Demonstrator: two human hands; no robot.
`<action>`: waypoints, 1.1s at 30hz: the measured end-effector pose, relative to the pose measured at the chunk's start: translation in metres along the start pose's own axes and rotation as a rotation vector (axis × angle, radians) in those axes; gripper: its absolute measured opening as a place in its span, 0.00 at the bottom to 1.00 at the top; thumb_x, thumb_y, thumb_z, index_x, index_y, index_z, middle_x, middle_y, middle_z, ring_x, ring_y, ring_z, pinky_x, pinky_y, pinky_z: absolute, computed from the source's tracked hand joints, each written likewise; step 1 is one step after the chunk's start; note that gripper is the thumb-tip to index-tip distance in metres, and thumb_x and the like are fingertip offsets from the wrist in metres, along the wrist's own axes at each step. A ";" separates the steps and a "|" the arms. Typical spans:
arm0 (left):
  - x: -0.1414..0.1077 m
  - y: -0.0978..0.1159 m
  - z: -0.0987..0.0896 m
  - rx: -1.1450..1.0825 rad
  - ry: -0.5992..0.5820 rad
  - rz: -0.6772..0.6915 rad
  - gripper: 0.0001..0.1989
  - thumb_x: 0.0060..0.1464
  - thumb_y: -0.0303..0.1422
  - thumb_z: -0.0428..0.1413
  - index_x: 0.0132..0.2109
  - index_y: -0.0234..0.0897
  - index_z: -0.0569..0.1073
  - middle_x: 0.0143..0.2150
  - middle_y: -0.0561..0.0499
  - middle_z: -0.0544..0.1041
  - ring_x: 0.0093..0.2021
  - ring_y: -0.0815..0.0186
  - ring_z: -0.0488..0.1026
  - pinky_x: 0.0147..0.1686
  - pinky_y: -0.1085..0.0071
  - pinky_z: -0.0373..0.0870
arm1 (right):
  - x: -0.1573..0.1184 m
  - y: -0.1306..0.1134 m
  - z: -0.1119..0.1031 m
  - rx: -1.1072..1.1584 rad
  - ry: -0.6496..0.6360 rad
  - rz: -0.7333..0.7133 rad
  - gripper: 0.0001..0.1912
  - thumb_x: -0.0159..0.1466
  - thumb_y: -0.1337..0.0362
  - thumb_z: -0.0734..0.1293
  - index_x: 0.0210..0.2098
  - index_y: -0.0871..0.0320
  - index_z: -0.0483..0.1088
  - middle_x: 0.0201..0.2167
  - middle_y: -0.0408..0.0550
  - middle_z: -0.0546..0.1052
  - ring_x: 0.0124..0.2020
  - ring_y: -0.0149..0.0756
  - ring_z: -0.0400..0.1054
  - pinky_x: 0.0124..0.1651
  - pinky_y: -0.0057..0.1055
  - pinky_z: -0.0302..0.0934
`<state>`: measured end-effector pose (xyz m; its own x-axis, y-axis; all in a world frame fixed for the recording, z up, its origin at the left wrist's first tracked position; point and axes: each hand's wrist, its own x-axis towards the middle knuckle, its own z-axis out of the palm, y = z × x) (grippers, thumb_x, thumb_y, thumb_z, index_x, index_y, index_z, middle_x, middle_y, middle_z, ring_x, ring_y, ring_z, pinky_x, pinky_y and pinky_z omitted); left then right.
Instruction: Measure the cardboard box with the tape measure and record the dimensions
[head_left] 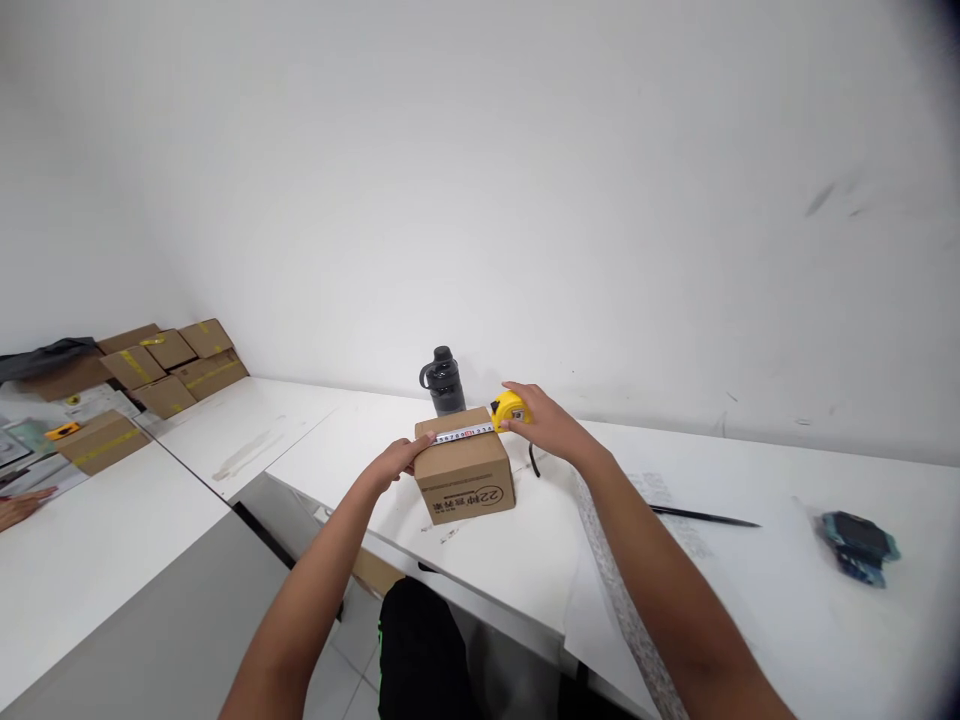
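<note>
Table (540, 570) bears box (466, 465), printed side nearest. Blade (454, 435) runs side to side over box top; left hand (396, 460) pins its end at left edge, right hand (546, 418) grips yellow case (511, 407) at right edge.

Our left hand (397, 461) is closed at the left edge of the cardboard box (469, 485), its thumb laid on the top. Our right hand (536, 415) is curled just beyond the box's right edge, fingers bent and gripping. Both bare forearms reach forward from below, spread on either side of the box and converging toward it.
</note>
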<state>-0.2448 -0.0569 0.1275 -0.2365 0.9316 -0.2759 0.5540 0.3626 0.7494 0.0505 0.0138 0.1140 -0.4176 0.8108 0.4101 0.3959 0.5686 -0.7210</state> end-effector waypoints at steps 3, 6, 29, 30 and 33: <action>-0.001 0.004 -0.004 0.139 -0.015 0.058 0.37 0.42 0.67 0.48 0.34 0.35 0.74 0.30 0.42 0.77 0.32 0.55 0.73 0.32 0.65 0.63 | -0.003 0.000 -0.007 0.022 0.002 0.024 0.35 0.59 0.54 0.67 0.63 0.47 0.55 0.60 0.51 0.64 0.59 0.48 0.60 0.58 0.43 0.58; -0.002 0.008 -0.002 0.219 0.059 0.081 0.37 0.43 0.68 0.46 0.27 0.35 0.72 0.21 0.45 0.71 0.25 0.59 0.69 0.26 0.66 0.61 | -0.004 0.003 -0.013 0.052 -0.021 0.048 0.36 0.58 0.52 0.68 0.63 0.48 0.56 0.62 0.51 0.63 0.60 0.49 0.60 0.57 0.44 0.59; -0.007 0.008 0.008 0.173 0.034 0.130 0.37 0.46 0.68 0.42 0.27 0.36 0.70 0.18 0.51 0.62 0.19 0.65 0.61 0.22 0.67 0.58 | -0.002 0.016 -0.008 0.172 -0.075 -0.006 0.37 0.59 0.62 0.66 0.65 0.47 0.51 0.64 0.49 0.60 0.60 0.45 0.60 0.60 0.45 0.56; -0.007 0.007 0.008 0.170 0.040 0.134 0.37 0.46 0.68 0.42 0.27 0.36 0.70 0.18 0.51 0.63 0.19 0.64 0.62 0.22 0.66 0.59 | -0.001 0.018 -0.009 0.200 -0.085 0.007 0.38 0.58 0.62 0.66 0.65 0.47 0.50 0.62 0.49 0.62 0.58 0.45 0.62 0.58 0.44 0.58; -0.008 0.007 0.008 0.177 0.047 0.144 0.37 0.46 0.68 0.43 0.28 0.35 0.70 0.19 0.50 0.65 0.20 0.64 0.63 0.22 0.66 0.59 | 0.000 0.023 -0.011 0.296 -0.123 0.008 0.34 0.57 0.61 0.68 0.61 0.49 0.56 0.56 0.48 0.68 0.52 0.43 0.66 0.54 0.42 0.62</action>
<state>-0.2329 -0.0620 0.1299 -0.1792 0.9734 -0.1427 0.7153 0.2285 0.6604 0.0687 0.0283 0.1037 -0.5178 0.7824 0.3461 0.1523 0.4824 -0.8626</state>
